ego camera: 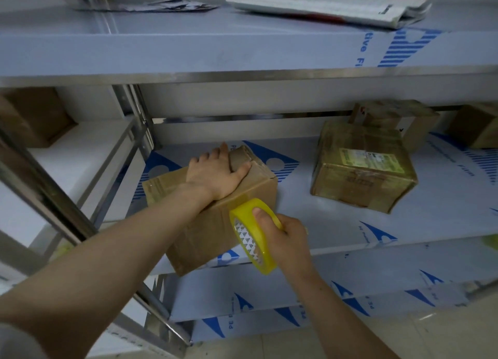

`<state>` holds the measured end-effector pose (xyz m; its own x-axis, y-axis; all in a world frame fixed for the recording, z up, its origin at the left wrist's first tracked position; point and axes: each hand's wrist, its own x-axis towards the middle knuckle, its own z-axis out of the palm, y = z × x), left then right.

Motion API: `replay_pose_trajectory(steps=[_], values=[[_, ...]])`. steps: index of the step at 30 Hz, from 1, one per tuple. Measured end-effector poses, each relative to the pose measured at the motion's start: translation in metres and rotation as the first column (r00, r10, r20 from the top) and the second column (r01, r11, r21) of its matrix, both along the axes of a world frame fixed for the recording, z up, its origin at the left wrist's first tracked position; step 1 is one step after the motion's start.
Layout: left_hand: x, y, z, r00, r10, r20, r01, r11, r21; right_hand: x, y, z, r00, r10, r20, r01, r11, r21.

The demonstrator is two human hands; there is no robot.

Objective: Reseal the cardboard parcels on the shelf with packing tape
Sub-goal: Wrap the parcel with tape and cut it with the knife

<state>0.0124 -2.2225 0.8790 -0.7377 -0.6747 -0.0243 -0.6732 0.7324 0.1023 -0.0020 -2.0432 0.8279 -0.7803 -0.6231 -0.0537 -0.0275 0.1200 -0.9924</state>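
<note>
Left hand flat atop parcel; tape roll in right hand.

Plain brown cardboard parcel, skewed at the front of the middle shelf, one corner overhanging the edge; left hand flat on its top, far flaps crumpled. Roll of yellow packing tape, on edge against the parcel's near top edge, gripped by the right hand. Second parcel, tape-wrapped and labelled, well apart to the right; third parcel just behind it
</note>
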Motion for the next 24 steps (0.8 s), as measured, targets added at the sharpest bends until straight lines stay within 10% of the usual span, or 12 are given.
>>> replay_pose_trajectory(steps=[14,24], values=[[0.004,0.028,0.01,0.992,0.001,0.125,-0.007,0.999,0.054,0.0,0.0,-0.001,0.999,-0.045,-0.028,0.045,0.999,-0.018],[0.033,0.017,0.01,0.935,-0.306,0.178,0.291,0.951,0.106,0.002,0.001,0.002,0.999,-0.051,-0.016,0.052,0.999,0.003]])
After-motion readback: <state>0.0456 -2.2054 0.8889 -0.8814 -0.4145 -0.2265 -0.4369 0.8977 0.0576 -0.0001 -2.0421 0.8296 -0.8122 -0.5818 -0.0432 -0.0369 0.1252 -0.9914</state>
